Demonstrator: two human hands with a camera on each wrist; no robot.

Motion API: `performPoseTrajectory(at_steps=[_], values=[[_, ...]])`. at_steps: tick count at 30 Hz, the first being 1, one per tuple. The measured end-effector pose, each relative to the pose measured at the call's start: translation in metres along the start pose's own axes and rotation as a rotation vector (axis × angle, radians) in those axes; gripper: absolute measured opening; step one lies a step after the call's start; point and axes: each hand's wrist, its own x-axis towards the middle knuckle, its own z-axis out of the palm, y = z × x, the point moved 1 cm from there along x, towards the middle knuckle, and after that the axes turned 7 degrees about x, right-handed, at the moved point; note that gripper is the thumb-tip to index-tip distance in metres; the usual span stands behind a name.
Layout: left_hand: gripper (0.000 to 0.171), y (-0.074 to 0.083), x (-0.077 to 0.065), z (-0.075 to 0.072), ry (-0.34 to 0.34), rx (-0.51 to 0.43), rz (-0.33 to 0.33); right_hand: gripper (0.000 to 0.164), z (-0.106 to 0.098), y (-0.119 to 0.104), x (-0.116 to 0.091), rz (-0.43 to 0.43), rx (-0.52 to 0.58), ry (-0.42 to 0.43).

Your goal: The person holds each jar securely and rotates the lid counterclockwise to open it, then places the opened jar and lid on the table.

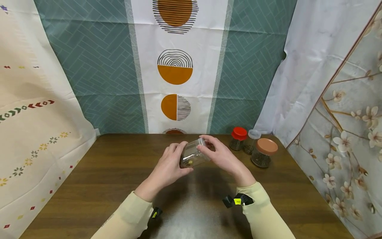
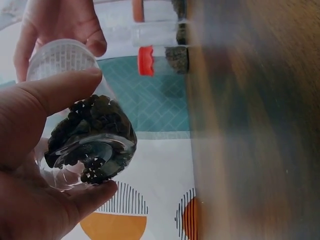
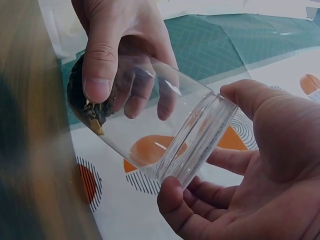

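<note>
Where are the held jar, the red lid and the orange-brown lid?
Held jar (image 3: 150, 120): right wrist view, on its clear side wall.
Red lid (image 1: 239, 132): head view, on its top face.
Orange-brown lid (image 1: 267, 145): head view, on its top face.

Pale yellow sleeves (image 1: 265, 212), faint print (image 1: 108, 219) on left; black wristbands (image 1: 247, 199), bright yellow labels (image 1: 237, 201).

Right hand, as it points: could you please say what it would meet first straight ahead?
The right hand pinches the clear lid of the jar, so probably that; depth beyond is unclear.
</note>
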Motion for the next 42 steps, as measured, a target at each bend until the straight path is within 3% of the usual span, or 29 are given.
performPoseTrajectory(at_steps=[32, 42], values=[[0.095, 0.000, 0.007, -0.005, -0.004, 0.023, 0.003, 0.065, -0.014, -0.001, 0.001, -0.061, -0.053, -0.079], [0.093, 0.000, 0.002, -0.001, 0.000, 0.020, -0.002, 0.064, -0.011, 0.006, -0.003, -0.061, -0.037, -0.084]])
